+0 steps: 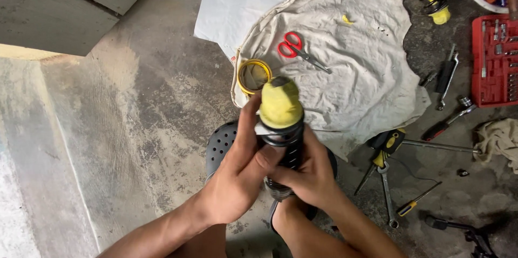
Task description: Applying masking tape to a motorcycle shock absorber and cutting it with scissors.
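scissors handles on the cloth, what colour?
Red. The scissors lie on the pale cloth; the handles show clearly in the head view.

Bare concrete floor (135,128) fills the view, grey and scuffed, streaked with pale dusty patches toward the left. Up in the top left corner sits a weathered wooden board (70,4), its edge running diagonally, with a thin strip of warm light just beneath it. The light is soft and even, brighter along the left side, dimmer and darker toward the lower right corner.
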